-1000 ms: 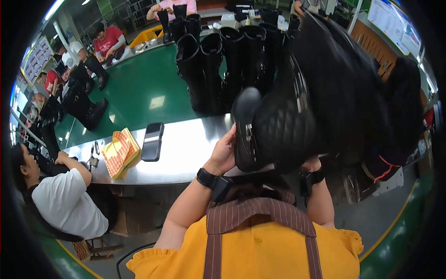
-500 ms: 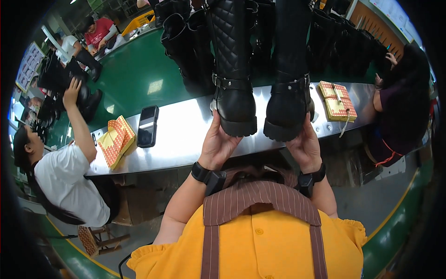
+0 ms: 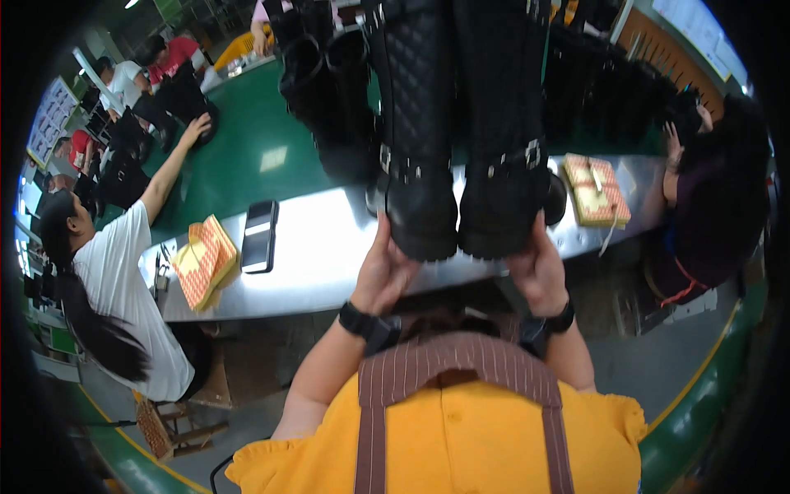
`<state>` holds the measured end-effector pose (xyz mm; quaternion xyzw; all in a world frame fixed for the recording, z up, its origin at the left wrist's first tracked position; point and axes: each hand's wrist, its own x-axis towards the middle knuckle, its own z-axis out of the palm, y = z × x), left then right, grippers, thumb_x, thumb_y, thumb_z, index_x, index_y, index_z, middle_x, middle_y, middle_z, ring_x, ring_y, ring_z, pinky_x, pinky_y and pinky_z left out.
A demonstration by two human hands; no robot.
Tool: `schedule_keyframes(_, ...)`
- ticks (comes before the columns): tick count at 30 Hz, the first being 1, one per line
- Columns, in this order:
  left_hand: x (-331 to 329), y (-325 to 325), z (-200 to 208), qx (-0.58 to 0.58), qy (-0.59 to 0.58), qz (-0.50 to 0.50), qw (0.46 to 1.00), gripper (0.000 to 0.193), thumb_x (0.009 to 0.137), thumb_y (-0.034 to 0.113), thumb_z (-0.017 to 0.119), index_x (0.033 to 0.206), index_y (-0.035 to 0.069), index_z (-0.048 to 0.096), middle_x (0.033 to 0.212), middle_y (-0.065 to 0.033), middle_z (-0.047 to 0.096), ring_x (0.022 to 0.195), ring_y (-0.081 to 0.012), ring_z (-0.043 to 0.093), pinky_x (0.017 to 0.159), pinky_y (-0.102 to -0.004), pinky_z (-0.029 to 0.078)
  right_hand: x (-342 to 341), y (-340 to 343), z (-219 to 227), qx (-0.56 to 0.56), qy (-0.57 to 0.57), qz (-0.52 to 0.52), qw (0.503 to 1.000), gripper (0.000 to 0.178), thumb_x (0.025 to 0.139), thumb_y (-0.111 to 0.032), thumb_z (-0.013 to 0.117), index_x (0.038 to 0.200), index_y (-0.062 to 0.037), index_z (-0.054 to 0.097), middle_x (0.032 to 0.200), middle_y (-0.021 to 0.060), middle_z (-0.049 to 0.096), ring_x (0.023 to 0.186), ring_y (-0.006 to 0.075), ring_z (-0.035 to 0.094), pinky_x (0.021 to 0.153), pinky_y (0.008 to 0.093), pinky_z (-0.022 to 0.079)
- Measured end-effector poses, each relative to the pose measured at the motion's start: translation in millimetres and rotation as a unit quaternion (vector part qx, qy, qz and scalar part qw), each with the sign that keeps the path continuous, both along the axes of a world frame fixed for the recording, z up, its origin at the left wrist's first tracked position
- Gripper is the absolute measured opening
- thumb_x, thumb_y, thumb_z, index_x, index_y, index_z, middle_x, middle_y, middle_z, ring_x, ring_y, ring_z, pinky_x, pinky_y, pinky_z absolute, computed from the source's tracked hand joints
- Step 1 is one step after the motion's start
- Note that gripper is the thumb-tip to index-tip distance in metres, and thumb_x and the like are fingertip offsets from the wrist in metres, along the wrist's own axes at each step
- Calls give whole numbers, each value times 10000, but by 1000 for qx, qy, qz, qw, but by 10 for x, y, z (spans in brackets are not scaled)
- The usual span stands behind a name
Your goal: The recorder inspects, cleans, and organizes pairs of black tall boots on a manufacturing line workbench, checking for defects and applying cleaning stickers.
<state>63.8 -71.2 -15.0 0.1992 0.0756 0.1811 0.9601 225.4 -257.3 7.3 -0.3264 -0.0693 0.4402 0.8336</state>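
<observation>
Two tall black boots with buckled ankle straps and thick soles stand side by side in front of me at the metal table edge. My left hand (image 3: 384,274) grips the left boot (image 3: 418,198) low at its sole, the thumb up along the outer side. In the same way my right hand (image 3: 536,276) holds the right boot (image 3: 502,202) by its sole and outer side. The fingers under both soles are partly hidden. The toes point toward me and nearly touch each other. A black band device sits on each of my wrists.
Behind stand more black boots (image 3: 333,99) on the green tabletop (image 3: 239,140). On the metal strip (image 3: 321,239) lie a phone (image 3: 260,236), a patterned paper stack (image 3: 206,262) and a tied bundle (image 3: 594,189). A co-worker (image 3: 123,280) reaches for boots at left; another (image 3: 708,189) sits at right.
The two boots have come closer together, their soles slightly lower, with my hands following. The left co-worker's arm has moved farther across the table with a boot.
</observation>
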Motion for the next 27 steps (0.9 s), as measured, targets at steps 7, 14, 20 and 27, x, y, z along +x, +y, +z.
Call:
schedule_keyframes(7,85,34,9,50,21,24,998,618,998,509,423,1468,113,356,1464,-97,469,1350,-261,446,1142,-453,335,-26,46,73,-10,-39,-65,997,457,998,-374,532,1354,-89,513,1346,75,586,1245,250,546,1063,435,426)
schedule_keyframes(14,136,79,-96,22,23,45,998,625,985,482,487,1474,126,331,1475,-90,459,1360,-256,436,1140,-452,328,34,42,-8,-5,-53,-77,996,439,974,-358,586,1320,-90,538,1311,64,606,1211,243,568,1046,430,440)
schedule_keyframes(20,150,76,-59,49,18,57,997,639,985,526,442,1466,112,369,1446,-98,493,1343,-266,457,1143,-463,333,44,62,22,15,-44,-77,996,451,965,-288,619,1349,-88,494,1301,42,590,1194,222,569,1024,414,471)
schedule_keyframes(27,166,95,-63,57,28,65,996,629,992,518,434,1472,118,363,1462,-91,475,1348,-264,450,1146,-462,329,56,74,18,16,-58,-72,996,441,969,-319,607,1330,-81,518,1303,54,598,1202,225,569,1030,415,463)
